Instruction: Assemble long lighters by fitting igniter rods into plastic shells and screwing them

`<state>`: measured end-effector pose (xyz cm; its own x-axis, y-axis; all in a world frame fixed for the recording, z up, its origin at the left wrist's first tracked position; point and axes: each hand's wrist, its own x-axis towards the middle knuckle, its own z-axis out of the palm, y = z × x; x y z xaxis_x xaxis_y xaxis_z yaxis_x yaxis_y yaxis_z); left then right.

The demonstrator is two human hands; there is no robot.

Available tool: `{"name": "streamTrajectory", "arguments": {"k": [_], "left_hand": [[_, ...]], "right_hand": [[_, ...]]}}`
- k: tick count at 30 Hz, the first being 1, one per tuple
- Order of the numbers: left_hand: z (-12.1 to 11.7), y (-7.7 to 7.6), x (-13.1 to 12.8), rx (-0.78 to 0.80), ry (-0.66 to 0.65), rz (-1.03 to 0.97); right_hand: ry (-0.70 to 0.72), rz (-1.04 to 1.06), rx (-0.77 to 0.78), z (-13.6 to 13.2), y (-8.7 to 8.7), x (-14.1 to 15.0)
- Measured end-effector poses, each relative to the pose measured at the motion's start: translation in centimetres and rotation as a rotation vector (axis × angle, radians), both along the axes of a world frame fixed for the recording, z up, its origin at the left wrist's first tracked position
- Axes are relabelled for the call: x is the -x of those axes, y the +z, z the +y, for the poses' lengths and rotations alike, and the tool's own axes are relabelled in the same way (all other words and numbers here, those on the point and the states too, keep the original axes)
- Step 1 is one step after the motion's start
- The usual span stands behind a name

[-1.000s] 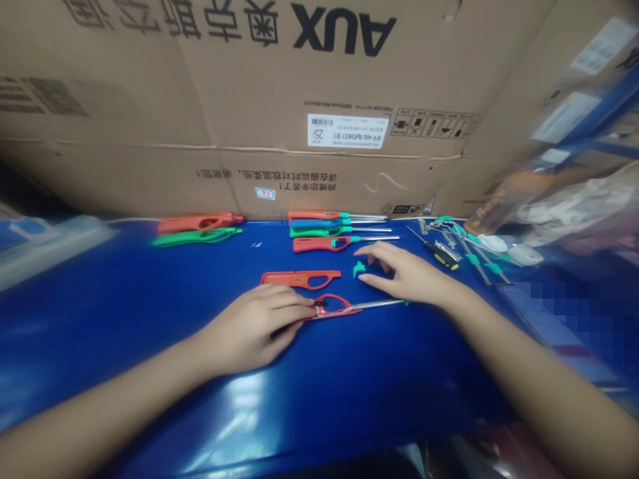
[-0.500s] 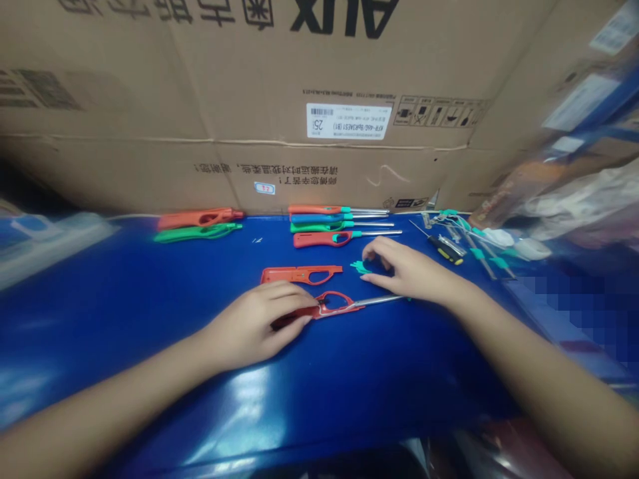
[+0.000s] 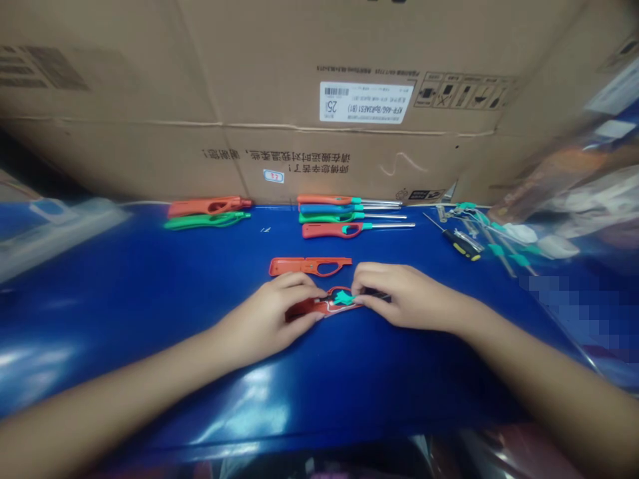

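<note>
Fingertips of the right hand [image 3: 399, 296], pinching the green plastic piece [image 3: 343, 297] by its right end over the open lighter half [image 3: 322, 308].
With the left hand [image 3: 279, 309], gripping the shell's left end between thumb and curled fingers; showing smooth orange plastic, an oval loop and pale wire [image 3: 331, 307], above the glossy blue table [image 3: 279, 399].

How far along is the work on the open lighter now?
Four lighters with metal tubes already look assembled. In hand: the left hand steadies the open shell; the right hand holds a green part at it. Probably remaining: seating this part and fitting the loose orange half.
</note>
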<state>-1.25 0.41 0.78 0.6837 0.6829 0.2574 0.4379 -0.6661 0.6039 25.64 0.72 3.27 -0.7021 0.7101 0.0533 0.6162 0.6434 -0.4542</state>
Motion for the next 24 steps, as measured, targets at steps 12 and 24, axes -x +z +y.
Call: {"name": "streamTrajectory", "arguments": {"k": [12, 24], "left_hand": [[0.3, 0.1, -0.1, 0.035, -0.010, -0.030], [0.4, 0.2, -0.1, 0.062, -0.025, -0.023]], "right_hand": [[0.033, 0.076, -0.038, 0.2, -1.0, 0.2], [0.121, 0.084, -0.151, 0.0, -1.6, 0.5]]}}
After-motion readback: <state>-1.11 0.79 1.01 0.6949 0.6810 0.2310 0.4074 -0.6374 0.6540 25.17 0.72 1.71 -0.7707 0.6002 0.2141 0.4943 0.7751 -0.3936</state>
